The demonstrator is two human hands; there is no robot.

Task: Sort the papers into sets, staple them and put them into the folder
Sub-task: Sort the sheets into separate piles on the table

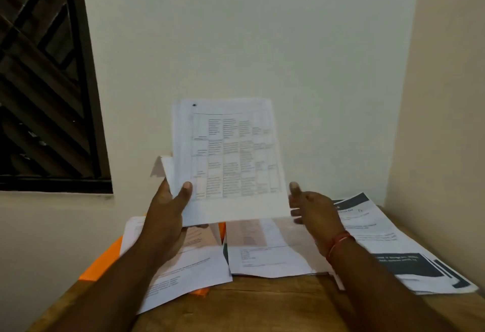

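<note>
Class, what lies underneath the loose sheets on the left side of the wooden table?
An orange folder lies under the loose sheets, showing past their left edge and bottom edge. Most of it is covered, so its contents cannot be seen.

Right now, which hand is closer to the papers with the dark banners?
Right. The right hand hovers open just beside the dark-banner papers; the left hand is farther left, gripping the raised sheaf.
</note>
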